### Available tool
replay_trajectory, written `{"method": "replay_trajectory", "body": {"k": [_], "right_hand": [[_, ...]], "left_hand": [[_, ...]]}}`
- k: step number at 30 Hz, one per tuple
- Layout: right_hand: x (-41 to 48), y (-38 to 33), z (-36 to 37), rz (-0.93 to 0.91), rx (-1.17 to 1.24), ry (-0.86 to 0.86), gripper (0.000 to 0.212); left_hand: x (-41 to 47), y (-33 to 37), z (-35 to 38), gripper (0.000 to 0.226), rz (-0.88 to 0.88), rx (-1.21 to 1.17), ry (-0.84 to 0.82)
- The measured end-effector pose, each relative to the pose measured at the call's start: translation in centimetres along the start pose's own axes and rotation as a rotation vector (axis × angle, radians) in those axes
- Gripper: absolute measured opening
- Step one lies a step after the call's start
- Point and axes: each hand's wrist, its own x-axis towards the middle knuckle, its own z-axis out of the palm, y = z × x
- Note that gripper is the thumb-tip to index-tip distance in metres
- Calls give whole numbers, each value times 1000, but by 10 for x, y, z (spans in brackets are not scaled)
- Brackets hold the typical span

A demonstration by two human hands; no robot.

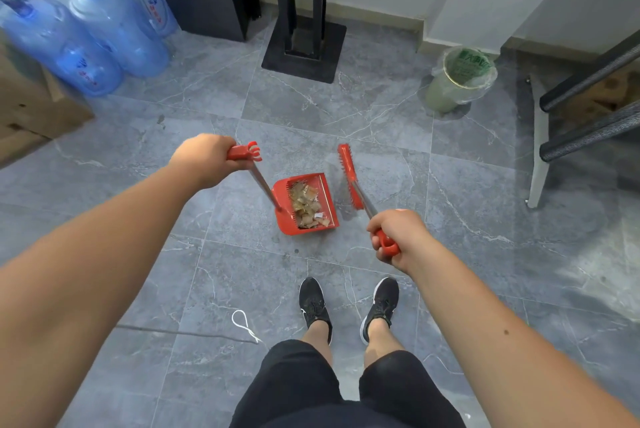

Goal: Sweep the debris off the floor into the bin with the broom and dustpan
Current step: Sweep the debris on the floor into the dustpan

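Note:
A red dustpan (287,216) sits on the grey floor tiles in the middle of the head view, with a heap of tan paper scraps (306,204) inside it. My left hand (204,159) grips the red top of its long metal handle. Just right of the pan stands the red broom head (349,175), bristles facing the pan but apart from it. My right hand (398,237) holds the broom's red handle end. The bin (460,81), lined with a clear bag, stands at the upper right near the wall.
Several blue water jugs (90,26) lean at the upper left beside a cardboard box (31,105). A black stand base (304,50) is straight ahead. Chair legs (540,137) stand at the right. A white cable tie (244,323) and a thin cord lie near my feet.

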Motion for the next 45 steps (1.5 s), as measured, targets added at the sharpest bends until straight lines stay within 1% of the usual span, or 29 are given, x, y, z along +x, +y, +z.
{"method": "replay_trajectory", "body": {"k": [7,12,18,25,33,36,38,45], "right_hand": [[-18,-20,-23,-55,57,4,18],[-25,-24,-32,-67,68,11,15],[-31,-23,-43,-71,167,10,14],[-46,-37,-59,-114,212,19,14],[-45,-49,-87,-129,255,20,14],[-39,-52,-97,-120,250,20,14],[-34,-55,-104,-108,255,8,14],[-24,-72,-132,-93,264,-24,16]], "left_hand": [[4,23,-51,53,29,-12,87],[1,46,-70,52,69,8,123],[-5,56,-74,57,122,22,206],[-5,85,-90,50,174,-17,307],[-1,115,-88,54,178,9,338],[-4,124,-83,52,177,13,355],[-7,131,-80,49,165,10,360],[-2,163,-83,53,150,67,408]]}}
